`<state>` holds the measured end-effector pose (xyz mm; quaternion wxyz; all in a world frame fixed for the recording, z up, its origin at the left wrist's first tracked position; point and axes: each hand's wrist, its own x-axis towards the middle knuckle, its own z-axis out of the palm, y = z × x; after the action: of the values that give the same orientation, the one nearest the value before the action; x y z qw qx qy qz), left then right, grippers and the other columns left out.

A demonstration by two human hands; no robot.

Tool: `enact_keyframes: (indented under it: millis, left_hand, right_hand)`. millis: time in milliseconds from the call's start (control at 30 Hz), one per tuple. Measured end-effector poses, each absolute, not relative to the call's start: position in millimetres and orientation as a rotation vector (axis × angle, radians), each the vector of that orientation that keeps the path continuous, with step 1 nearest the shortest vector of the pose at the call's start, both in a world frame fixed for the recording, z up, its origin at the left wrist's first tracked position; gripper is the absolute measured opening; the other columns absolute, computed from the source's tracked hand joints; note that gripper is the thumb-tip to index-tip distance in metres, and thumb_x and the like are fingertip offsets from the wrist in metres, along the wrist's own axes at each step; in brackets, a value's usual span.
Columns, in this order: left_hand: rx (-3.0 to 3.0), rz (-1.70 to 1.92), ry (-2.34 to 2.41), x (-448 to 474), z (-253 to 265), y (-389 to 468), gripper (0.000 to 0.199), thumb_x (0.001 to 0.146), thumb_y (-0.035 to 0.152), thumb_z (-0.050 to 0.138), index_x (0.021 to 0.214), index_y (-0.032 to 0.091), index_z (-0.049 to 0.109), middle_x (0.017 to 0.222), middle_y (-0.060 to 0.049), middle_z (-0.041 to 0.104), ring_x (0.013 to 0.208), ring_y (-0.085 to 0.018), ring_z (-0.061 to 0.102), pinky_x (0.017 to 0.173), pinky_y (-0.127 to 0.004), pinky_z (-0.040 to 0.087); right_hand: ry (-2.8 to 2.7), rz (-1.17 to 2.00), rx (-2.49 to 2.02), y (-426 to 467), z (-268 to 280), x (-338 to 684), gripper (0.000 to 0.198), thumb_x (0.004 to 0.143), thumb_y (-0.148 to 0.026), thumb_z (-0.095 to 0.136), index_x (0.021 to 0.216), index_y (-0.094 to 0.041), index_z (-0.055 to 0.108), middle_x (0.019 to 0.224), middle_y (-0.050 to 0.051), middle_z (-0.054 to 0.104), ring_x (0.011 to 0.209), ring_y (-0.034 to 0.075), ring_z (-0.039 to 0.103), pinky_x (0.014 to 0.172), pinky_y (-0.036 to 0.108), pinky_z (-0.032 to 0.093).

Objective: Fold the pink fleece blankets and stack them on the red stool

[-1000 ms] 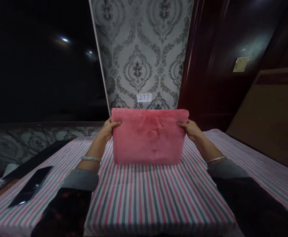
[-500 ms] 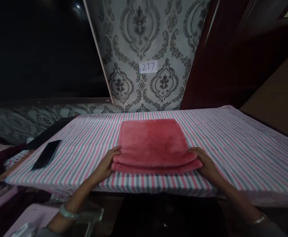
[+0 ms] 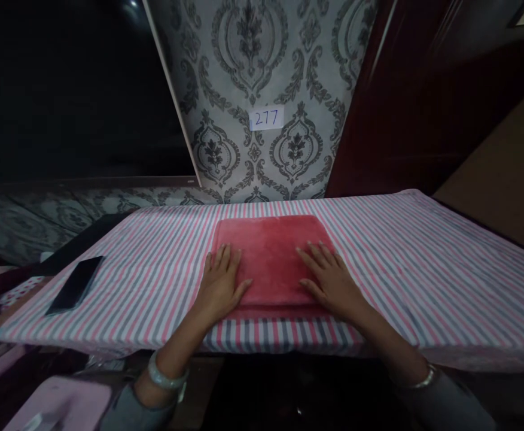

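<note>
A folded pink-red plush cloth (image 3: pixel 271 257) lies flat near the front of the table, its layered fold edge facing me. My left hand (image 3: pixel 221 284) rests palm down on its left side with the fingers spread. On the right side of the cloth lies my right hand (image 3: pixel 329 280), also flat, fingers apart. Neither hand grips anything. The near corners of the cloth are partly hidden under my hands and wrists.
A pink, grey and white striped cover (image 3: pixel 401 263) spreads over the table. A dark phone (image 3: pixel 76 284) lies at its left. Behind stand a large black screen (image 3: pixel 73 90), a patterned wall with a paper label (image 3: pixel 266 118), and a dark red panel (image 3: pixel 405 120).
Both hands have let go of the cloth's near side edges and moved inward onto its top, fingers now spread. The near fold lies flatter and the view has shifted slightly.
</note>
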<state>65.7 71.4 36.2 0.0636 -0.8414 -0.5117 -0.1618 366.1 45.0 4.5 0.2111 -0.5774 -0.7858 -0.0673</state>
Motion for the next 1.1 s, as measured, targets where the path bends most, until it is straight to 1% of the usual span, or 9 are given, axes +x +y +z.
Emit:
enact_keyframes:
  millis: [133, 300, 400, 500, 633, 733, 800, 900, 1100]
  left_hand:
    - [-2.500, -0.429, -1.608, 60.2, 3.5, 70.4, 0.067, 0.096, 0.053, 0.045, 0.152, 0.016, 0.039, 0.161, -0.021, 0.030, 0.151, -0.037, 0.022, 0.110, -0.060, 0.038]
    - [-2.463, -0.506, -1.563, 55.1, -13.2, 65.5, 0.067, 0.098, 0.050, 0.044, 0.154, 0.017, 0.034, 0.163, -0.018, 0.027, 0.153, -0.033, 0.019, 0.109, -0.055, 0.040]
    - [-2.474, -0.577, -1.591, 55.7, -12.8, 64.3, 0.064, 0.098, 0.048, 0.044, 0.153, 0.017, 0.036, 0.162, -0.017, 0.030, 0.152, -0.032, 0.023, 0.109, -0.054, 0.040]
    - [-2.455, -0.804, -1.635, 52.2, -11.0, 61.4, 0.051, 0.099, 0.040, 0.042, 0.145, 0.017, 0.047, 0.157, -0.016, 0.041, 0.146, -0.030, 0.036, 0.112, -0.051, 0.040]
    - [-2.244, -1.220, -1.834, 41.3, -8.7, 53.3, 0.040, 0.094, 0.034, 0.046, 0.128, 0.015, 0.057, 0.128, -0.016, 0.062, 0.120, -0.028, 0.058, 0.103, -0.048, 0.046]
    - [-2.086, -1.449, -2.085, 34.2, -7.3, 49.2, 0.037, 0.088, 0.042, 0.054, 0.114, 0.017, 0.059, 0.104, -0.011, 0.066, 0.096, -0.026, 0.064, 0.086, -0.043, 0.051]
    - [-2.041, -1.539, -2.241, 31.3, -6.2, 49.8, 0.034, 0.083, 0.049, 0.058, 0.100, 0.020, 0.059, 0.087, -0.004, 0.065, 0.078, -0.023, 0.061, 0.073, -0.037, 0.049]
    - [-2.053, -1.645, -2.354, 29.3, -3.2, 55.8, 0.033, 0.079, 0.055, 0.056, 0.079, 0.022, 0.054, 0.066, 0.003, 0.052, 0.062, -0.017, 0.050, 0.062, -0.031, 0.039]
    - [-2.146, -1.680, -2.367, 27.9, 3.3, 69.5, 0.039, 0.076, 0.059, 0.054, 0.062, 0.023, 0.045, 0.059, 0.005, 0.040, 0.059, -0.014, 0.041, 0.058, -0.028, 0.030]
  right_hand:
    - [-2.248, -0.265, -1.695, 43.0, -26.9, 363.0, 0.061, 0.100, -0.058, 0.039, 0.152, -0.028, 0.043, 0.159, 0.009, 0.036, 0.147, 0.036, 0.029, 0.113, 0.059, 0.031]
    - [-2.197, -0.382, -1.639, 38.0, -39.0, 365.1, 0.057, 0.100, -0.052, 0.041, 0.152, -0.027, 0.044, 0.161, 0.008, 0.033, 0.148, 0.034, 0.026, 0.114, 0.058, 0.030]
    - [-2.193, -0.408, -1.608, 38.7, -40.9, 366.5, 0.056, 0.101, -0.051, 0.040, 0.152, -0.028, 0.044, 0.161, 0.007, 0.034, 0.147, 0.034, 0.028, 0.114, 0.058, 0.032]
    - [-2.188, -0.423, -1.587, 39.4, -43.1, 368.6, 0.056, 0.100, -0.050, 0.037, 0.151, -0.027, 0.045, 0.159, 0.008, 0.037, 0.147, 0.034, 0.029, 0.113, 0.059, 0.033]
    - [-2.197, -0.409, -1.574, 39.3, -44.3, 369.2, 0.058, 0.100, -0.052, 0.034, 0.150, -0.024, 0.047, 0.158, 0.009, 0.039, 0.146, 0.035, 0.031, 0.113, 0.060, 0.033]
    - [-2.204, -0.390, -1.567, 39.4, -45.4, 370.0, 0.059, 0.099, -0.052, 0.033, 0.149, -0.024, 0.048, 0.157, 0.010, 0.040, 0.146, 0.035, 0.031, 0.113, 0.059, 0.034]
    - [-2.209, -0.359, -1.572, 40.7, -45.8, 372.4, 0.059, 0.099, -0.052, 0.033, 0.149, -0.025, 0.048, 0.158, 0.009, 0.039, 0.146, 0.035, 0.031, 0.112, 0.059, 0.034]
    - [-2.242, -0.263, -1.595, 45.9, -41.6, 376.3, 0.059, 0.099, -0.054, 0.033, 0.150, -0.028, 0.046, 0.157, 0.008, 0.040, 0.144, 0.036, 0.034, 0.110, 0.060, 0.036]
    - [-2.224, -0.170, -1.640, 62.8, -20.9, 360.3, 0.056, 0.101, -0.051, 0.034, 0.152, -0.030, 0.043, 0.158, 0.006, 0.039, 0.147, 0.033, 0.031, 0.114, 0.060, 0.032]
